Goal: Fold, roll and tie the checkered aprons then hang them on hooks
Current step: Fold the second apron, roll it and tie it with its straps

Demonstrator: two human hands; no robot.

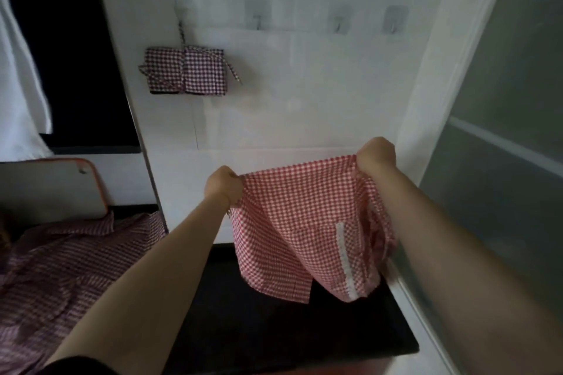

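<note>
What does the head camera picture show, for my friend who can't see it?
Two hands, left hand and right hand, hold up a red checkered apron by its top corners. Another rolled apron hangs on the white wall.

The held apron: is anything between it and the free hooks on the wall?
Nothing visible. The apron, held up by left hand and right hand, has bare wall above it up to the free hooks.
</note>
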